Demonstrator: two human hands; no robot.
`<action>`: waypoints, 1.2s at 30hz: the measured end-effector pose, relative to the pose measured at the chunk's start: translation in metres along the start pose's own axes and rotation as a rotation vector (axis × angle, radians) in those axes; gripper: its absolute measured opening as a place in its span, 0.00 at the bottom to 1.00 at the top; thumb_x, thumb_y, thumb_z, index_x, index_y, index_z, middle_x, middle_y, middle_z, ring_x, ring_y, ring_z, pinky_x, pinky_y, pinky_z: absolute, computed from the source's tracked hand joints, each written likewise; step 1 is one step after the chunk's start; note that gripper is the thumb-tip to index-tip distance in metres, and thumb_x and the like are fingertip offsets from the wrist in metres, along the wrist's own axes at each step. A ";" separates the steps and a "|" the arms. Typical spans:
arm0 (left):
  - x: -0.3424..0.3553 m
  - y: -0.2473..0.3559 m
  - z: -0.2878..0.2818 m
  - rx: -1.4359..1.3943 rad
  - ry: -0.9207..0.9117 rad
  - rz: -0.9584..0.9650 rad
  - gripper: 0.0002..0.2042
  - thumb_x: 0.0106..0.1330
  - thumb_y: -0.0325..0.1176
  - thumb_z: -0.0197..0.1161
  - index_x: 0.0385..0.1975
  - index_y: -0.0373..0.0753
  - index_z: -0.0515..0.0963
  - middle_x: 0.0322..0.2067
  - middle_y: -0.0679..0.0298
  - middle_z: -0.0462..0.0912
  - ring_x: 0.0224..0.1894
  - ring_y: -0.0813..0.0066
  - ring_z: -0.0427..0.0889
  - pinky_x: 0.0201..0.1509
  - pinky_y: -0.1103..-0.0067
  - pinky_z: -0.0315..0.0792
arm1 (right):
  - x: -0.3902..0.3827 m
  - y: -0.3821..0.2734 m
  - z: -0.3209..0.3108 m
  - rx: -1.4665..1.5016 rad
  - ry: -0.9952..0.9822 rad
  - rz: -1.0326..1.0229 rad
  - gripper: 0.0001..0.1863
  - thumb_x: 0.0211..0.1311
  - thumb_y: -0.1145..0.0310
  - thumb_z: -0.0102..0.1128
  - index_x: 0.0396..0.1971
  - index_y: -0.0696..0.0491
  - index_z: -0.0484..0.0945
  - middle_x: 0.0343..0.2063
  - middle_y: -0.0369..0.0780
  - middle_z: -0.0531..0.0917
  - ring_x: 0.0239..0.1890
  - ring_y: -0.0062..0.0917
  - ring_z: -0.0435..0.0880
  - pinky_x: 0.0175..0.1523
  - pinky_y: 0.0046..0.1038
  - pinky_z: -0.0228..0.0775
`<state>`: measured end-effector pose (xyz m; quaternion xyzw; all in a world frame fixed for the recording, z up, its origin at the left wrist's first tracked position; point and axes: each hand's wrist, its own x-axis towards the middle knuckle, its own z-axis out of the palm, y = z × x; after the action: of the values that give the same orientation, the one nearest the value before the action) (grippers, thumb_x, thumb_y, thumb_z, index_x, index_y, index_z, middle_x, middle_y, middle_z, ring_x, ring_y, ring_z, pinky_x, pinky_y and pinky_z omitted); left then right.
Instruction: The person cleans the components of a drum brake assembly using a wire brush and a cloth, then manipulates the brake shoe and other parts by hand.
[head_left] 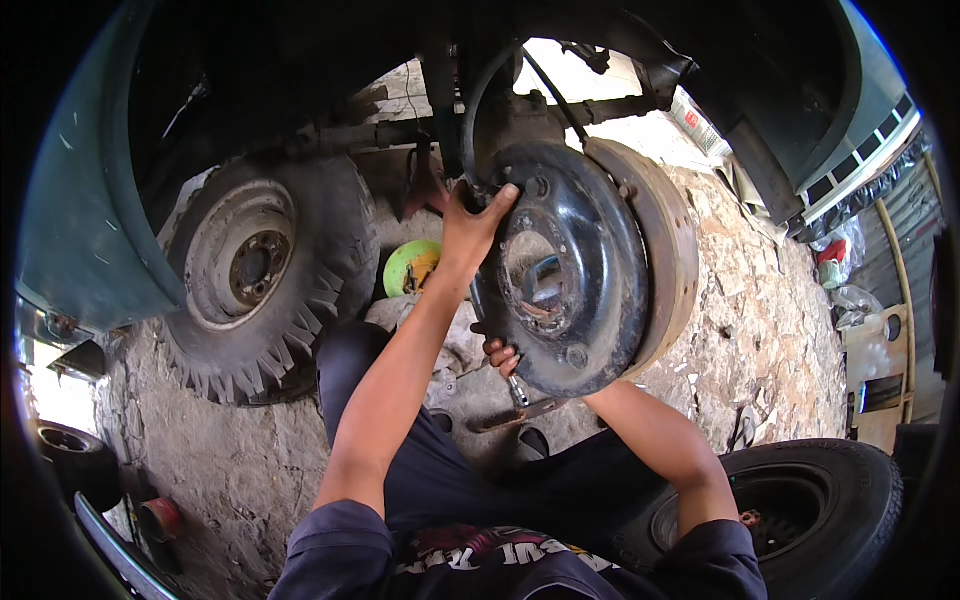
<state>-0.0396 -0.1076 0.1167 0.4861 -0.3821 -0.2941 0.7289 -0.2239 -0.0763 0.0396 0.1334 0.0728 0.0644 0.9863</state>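
Observation:
A black, round brake backing plate [600, 270] stands tilted in front of me, with a large hole in its middle. A curved rusty-brown brake shoe [675, 270] runs along its right side. My left hand [475, 230] is closed on the plate's upper left edge, thumb on the front face, its other fingers mostly hidden. My right forearm passes behind the plate's lower edge. Curled fingers of my right hand [503, 357] show at the lower left edge. A small shiny metal cylinder [518, 391] pokes out just below them; what they grip is mostly hidden.
A large knobby tyre [330, 290] stands at left under the dark vehicle body. The axle [390, 132] crosses behind the plate. A lime-green bowl [398, 268] sits between tyre and plate. Another tyre [860, 490] lies at lower right. The ground [760, 330] is rough stone.

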 end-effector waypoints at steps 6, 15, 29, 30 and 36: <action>0.001 0.000 -0.008 0.122 -0.054 0.055 0.31 0.62 0.53 0.68 0.52 0.29 0.73 0.44 0.56 0.82 0.48 0.68 0.79 0.56 0.74 0.71 | 0.003 0.000 0.001 -0.107 -0.035 -0.047 0.40 0.64 0.49 0.56 0.66 0.59 0.57 0.36 0.40 0.68 0.35 0.24 0.67 0.42 0.25 0.59; -0.054 0.048 0.005 -0.373 -0.046 -0.158 0.20 0.73 0.51 0.55 0.44 0.36 0.70 0.37 0.61 0.75 0.38 0.78 0.75 0.43 0.78 0.71 | -0.031 -0.026 0.005 -0.515 -0.155 -0.474 0.36 0.69 0.44 0.49 0.67 0.54 0.61 0.50 0.41 0.73 0.47 0.28 0.75 0.52 0.31 0.69; -0.058 0.026 0.008 -0.591 -0.327 -0.678 0.32 0.71 0.68 0.39 0.47 0.43 0.77 0.32 0.68 0.80 0.32 0.77 0.81 0.37 0.77 0.78 | -0.022 -0.076 -0.042 -1.125 0.699 -0.666 0.36 0.70 0.43 0.53 0.62 0.61 0.69 0.51 0.47 0.81 0.47 0.30 0.82 0.50 0.31 0.74; -0.059 0.032 0.006 -0.565 -0.296 -0.703 0.33 0.70 0.68 0.40 0.47 0.43 0.77 0.32 0.67 0.80 0.33 0.77 0.81 0.37 0.77 0.78 | -0.013 -0.068 -0.023 -1.457 0.898 -0.768 0.30 0.71 0.50 0.56 0.55 0.65 0.75 0.40 0.46 0.83 0.38 0.25 0.79 0.42 0.29 0.72; -0.071 0.020 0.014 -0.322 -0.289 -0.779 0.36 0.67 0.69 0.46 0.56 0.40 0.75 0.40 0.62 0.83 0.39 0.74 0.82 0.43 0.77 0.78 | -0.032 0.000 0.125 -1.445 1.118 -1.437 0.31 0.73 0.47 0.49 0.46 0.66 0.79 0.38 0.48 0.85 0.41 0.28 0.82 0.48 0.29 0.72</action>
<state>-0.0882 -0.0501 0.1189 0.4282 -0.2177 -0.6673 0.5692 -0.2352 -0.1128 0.1626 -0.5796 0.5032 -0.4334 0.4723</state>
